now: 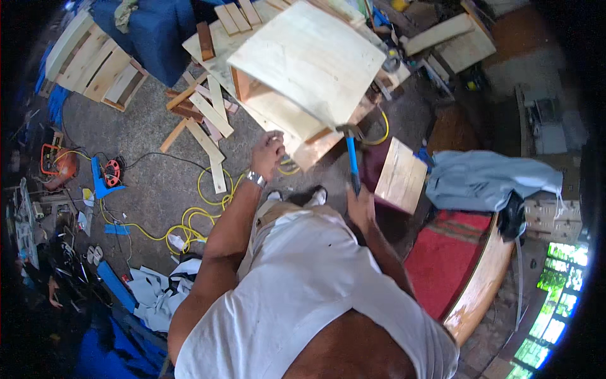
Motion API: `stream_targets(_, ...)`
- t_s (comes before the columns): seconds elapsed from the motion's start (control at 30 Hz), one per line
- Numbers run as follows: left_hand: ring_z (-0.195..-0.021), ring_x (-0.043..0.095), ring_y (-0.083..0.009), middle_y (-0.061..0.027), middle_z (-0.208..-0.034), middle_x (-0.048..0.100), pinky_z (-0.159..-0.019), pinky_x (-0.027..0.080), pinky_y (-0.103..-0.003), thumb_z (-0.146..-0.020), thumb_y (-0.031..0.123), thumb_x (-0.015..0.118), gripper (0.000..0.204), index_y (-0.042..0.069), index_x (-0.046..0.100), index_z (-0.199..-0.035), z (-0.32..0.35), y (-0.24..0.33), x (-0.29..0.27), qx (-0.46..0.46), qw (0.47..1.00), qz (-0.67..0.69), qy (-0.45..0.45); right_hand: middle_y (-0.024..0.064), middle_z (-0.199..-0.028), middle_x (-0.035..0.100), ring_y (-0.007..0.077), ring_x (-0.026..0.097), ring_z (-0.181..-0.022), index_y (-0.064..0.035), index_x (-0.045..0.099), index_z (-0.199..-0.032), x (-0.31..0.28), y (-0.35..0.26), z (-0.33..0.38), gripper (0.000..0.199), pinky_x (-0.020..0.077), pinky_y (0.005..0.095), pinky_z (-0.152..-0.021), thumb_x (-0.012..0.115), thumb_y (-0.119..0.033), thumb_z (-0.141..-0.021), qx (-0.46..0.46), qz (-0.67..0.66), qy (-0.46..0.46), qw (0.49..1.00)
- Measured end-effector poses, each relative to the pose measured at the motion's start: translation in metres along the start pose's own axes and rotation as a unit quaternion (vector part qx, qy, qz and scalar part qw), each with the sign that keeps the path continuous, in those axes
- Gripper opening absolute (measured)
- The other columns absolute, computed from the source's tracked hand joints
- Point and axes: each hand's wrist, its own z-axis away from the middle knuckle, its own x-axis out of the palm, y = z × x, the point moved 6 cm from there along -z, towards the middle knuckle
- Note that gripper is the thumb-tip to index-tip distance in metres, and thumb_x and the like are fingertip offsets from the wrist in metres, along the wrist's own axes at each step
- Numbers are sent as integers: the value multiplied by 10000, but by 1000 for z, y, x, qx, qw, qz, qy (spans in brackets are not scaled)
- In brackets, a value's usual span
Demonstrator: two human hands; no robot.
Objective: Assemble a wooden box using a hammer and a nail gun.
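In the middle stands a pale wooden box point(309, 60) on a board-topped work surface, its open side turned partly toward me. My right hand point(361, 207) is wrapped round the handle of a hammer point(353, 158) with a blue shaft. The hammer's head is at the near right corner of the box; whether it touches the wood I cannot tell. My left hand point(269, 151), below a metal wristwatch point(257, 179), is raised by the box's near left edge. Its fingers are curled together, and anything between them is too small to make out.
Loose wood strips point(205, 117) lie on the floor at left, near a coiled yellow hose or cord point(189, 221). A slatted wooden piece point(101, 63) stands far left. On the right are a wooden block point(401, 175), a grey cloth point(486, 180) and a red-cushioned seat point(445, 259).
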Motion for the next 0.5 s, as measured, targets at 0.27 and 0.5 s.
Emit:
stream_targets(0.27,-552,502,-34,-22,-945,759,-485,403,-204,-928,140,676,262,-18,684,-1137,-31,41,58,182,975,-86,-94,204,-686,565,249,591,-659,46,590,-916,-46,10,40,507,485,441,-636,592,-459,-961,272,-185,-76,941)
stream_targets(0.5,-851,713,-237,-146,-972,750,-770,547,-331,-900,274,710,312,44,719,-1111,-82,88,148,323,788,-483,-204,107,-651,544,175,526,-624,22,594,-842,-53,0,64,437,453,383,-581,607,-395,-972,260,-294,-34,919)
